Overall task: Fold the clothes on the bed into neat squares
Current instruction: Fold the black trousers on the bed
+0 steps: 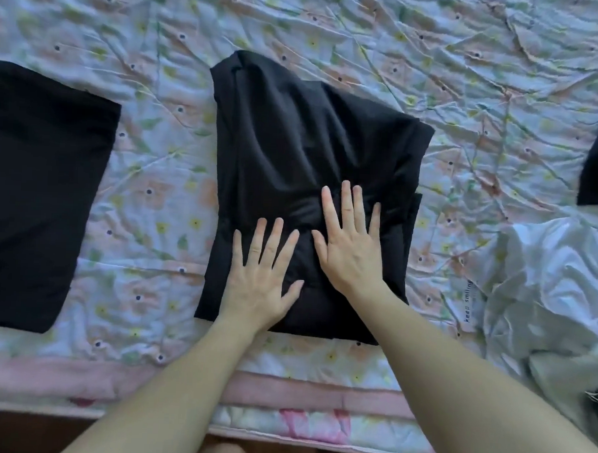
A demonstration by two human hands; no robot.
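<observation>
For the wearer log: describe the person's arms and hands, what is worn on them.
Both forearms are bare, with no sleeves in view. The left hand and right hand wear no gloves, and no watch, bracelet or ring shows. Nails look short and unpainted.

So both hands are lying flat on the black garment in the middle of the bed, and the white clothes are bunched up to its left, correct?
Not quite. Both the left hand and right hand do lie flat on the black garment, but the head view shows the white clothes bunched to its right.
</observation>
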